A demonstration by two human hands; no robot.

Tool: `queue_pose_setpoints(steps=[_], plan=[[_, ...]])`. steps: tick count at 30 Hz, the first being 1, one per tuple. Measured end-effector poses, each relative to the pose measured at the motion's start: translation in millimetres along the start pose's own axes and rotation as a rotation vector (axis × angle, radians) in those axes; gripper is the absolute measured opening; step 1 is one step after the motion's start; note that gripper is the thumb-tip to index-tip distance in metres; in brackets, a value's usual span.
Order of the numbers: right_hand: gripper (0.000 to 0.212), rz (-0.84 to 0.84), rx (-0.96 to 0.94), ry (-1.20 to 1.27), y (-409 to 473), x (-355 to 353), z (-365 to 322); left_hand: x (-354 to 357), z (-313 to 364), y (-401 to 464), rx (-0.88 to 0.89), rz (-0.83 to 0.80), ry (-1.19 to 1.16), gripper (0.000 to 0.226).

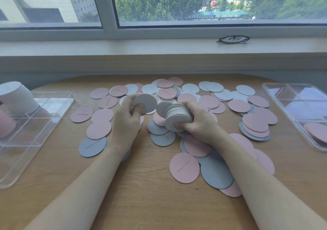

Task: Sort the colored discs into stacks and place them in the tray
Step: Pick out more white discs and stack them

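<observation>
Several pink and grey paper discs (184, 167) lie scattered over the wooden table (145, 194). My left hand (126, 120) pinches a single grey disc (146, 103) and holds it tilted above the pile. My right hand (196, 120) grips a thick stack of grey discs (178, 115) on its side, just right of the single disc. A clear divided tray (26, 136) at the left holds a tall grey stack (16, 97) and a pink stack (6, 125). A second clear tray (299, 109) at the right holds pink discs in its near corner.
A window sill runs along the back with a pair of black glasses (232, 39) on it. Loose discs cover most of the table's middle and right. Bare wood shows near the front edge between my forearms.
</observation>
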State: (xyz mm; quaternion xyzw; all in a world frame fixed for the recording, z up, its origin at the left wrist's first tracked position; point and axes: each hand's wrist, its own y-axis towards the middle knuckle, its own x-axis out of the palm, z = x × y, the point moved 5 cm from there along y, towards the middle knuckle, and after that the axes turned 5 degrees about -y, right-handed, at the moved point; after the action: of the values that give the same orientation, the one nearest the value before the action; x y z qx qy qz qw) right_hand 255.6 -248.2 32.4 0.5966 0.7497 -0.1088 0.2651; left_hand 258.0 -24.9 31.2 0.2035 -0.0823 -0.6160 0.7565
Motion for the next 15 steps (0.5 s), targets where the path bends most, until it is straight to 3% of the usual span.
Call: queue_pose_setpoints(steps=[2,4,11,15], plan=[[0.050,-0.009,0.012,-0.005,-0.4,0.6,0.9,-4.4,-1.1,0.4,-0.006,0.071,0.030,0.024],[0.049,-0.016,0.015,-0.012,-0.6,1.2,1.3,-1.7,2.0,0.1,-0.010,0.034,0.047,0.025],[0.076,-0.052,-0.031,-0.079,-0.7,4.8,-2.5,26.1,7.8,-12.4,0.014,-0.409,0.210,0.029],[0.074,-0.105,-0.063,-0.182,-2.2,10.1,-6.3,37.9,16.2,-21.8,0.052,-0.547,0.171,0.053]])
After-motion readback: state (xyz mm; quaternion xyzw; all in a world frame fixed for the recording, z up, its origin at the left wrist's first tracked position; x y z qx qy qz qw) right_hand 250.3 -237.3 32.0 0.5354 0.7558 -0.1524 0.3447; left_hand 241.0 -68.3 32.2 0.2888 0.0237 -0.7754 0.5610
